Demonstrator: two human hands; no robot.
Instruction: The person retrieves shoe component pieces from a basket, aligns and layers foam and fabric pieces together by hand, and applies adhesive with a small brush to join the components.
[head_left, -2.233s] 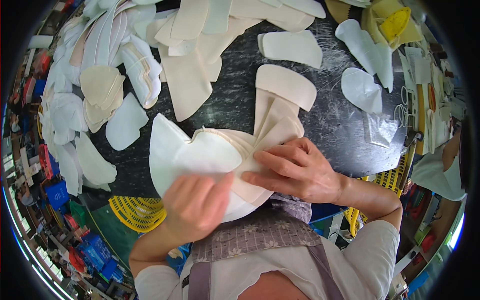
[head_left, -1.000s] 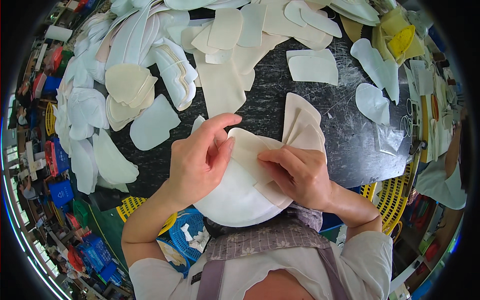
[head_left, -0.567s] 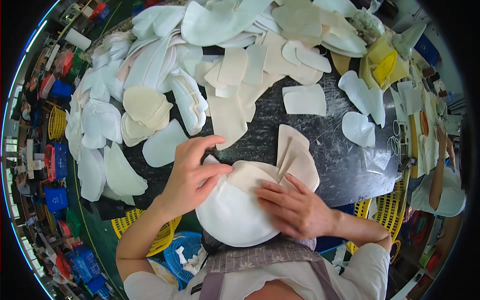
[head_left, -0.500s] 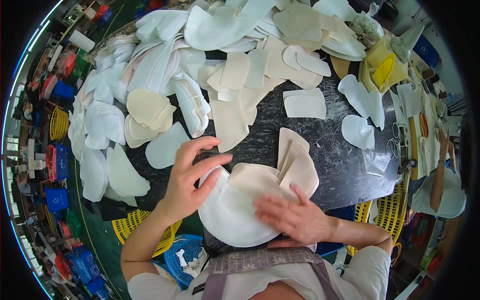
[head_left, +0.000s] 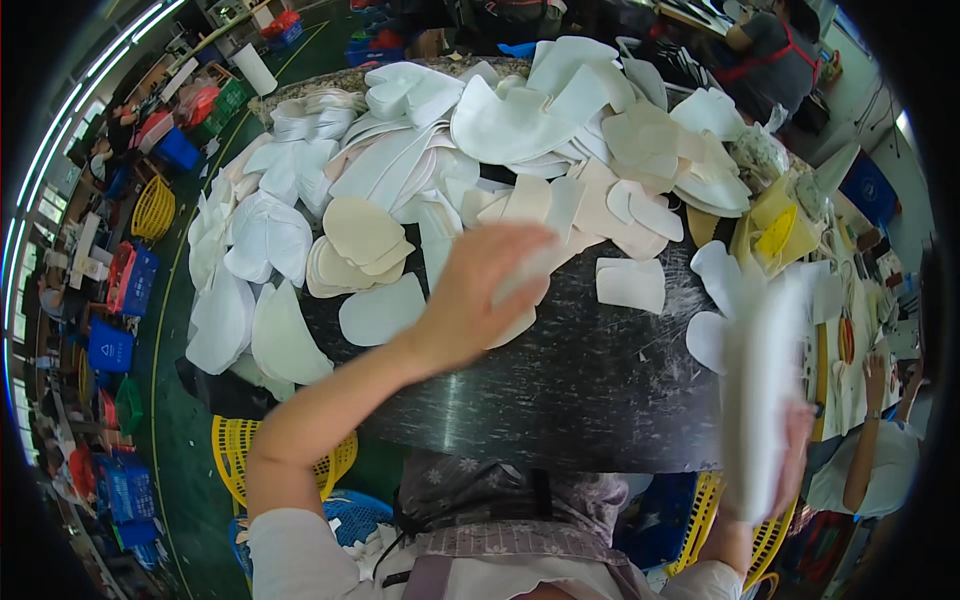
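Observation:
My right hand [head_left: 795, 440] holds a stack-like white padded fabric piece [head_left: 757, 390] on edge at the table's right side, above a yellow basket. Motion blurs the piece, and it hides most of my fingers. My left hand [head_left: 475, 295] hovers over the middle of the dark table [head_left: 560, 400], thumb and fingers apart, with nothing seen in its grasp. Just beyond it lie beige fabric cut-outs [head_left: 528, 196]. A beige stack of rounded pieces [head_left: 362, 235] and a pale flat piece [head_left: 383, 310] lie to its left.
Piles of white shaped pieces [head_left: 270, 235] cover the table's far and left parts. A yellow container [head_left: 780, 235] stands at the right. Yellow baskets [head_left: 235, 460] and a blue basket [head_left: 355, 512] sit below the near edge. Other people work at the far right and back.
The white piece has gone from the table's near edge to the far right in my right hand. My left hand has let go of it and moved forward and right. The view has shifted.

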